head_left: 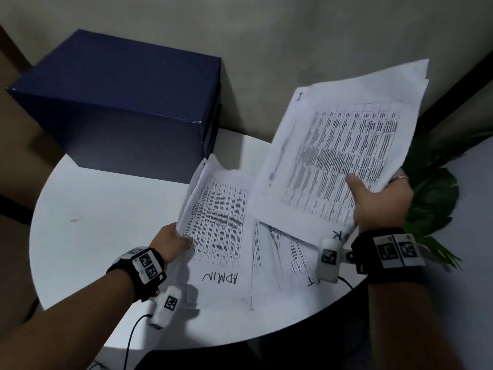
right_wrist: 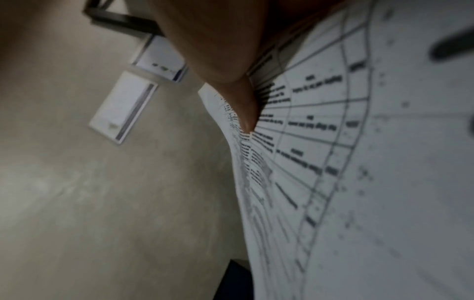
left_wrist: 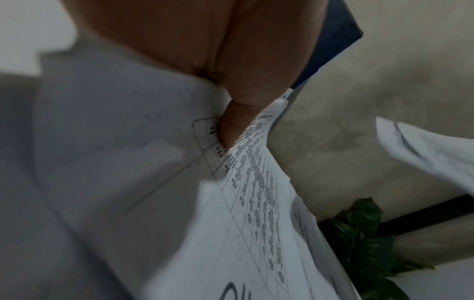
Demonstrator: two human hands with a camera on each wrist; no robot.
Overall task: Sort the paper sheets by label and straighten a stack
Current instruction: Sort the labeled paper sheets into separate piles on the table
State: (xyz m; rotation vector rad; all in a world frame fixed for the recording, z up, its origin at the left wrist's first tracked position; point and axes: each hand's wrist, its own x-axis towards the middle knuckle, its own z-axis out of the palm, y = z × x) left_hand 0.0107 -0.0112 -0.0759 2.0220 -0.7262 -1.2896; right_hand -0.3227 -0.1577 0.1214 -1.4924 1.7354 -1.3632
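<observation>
My right hand (head_left: pixel 373 198) holds a small bundle of printed sheets (head_left: pixel 338 153) tilted up above the table's right side, thumb (right_wrist: pixel 241 97) pressed on the top page (right_wrist: pixel 359 162). My left hand (head_left: pixel 173 240) pinches the left edge of the sheet marked ADMIN (head_left: pixel 218 236), lifting and curling that edge; its thumb (left_wrist: pixel 231 125) lies on the printed table (left_wrist: pixel 256 203). Under the raised bundle more printed sheets (head_left: pixel 282 252) lie fanned out on the white round table (head_left: pixel 106 222), some with handwritten labels partly hidden.
A large dark blue box (head_left: pixel 120 102) stands at the table's back left, its corner close to the ADMIN sheet. A green plant (head_left: pixel 432 193) sits beyond the table's right edge. A beige wall (head_left: pixel 266 36) lies behind, with white wall plates (right_wrist: pixel 123 107).
</observation>
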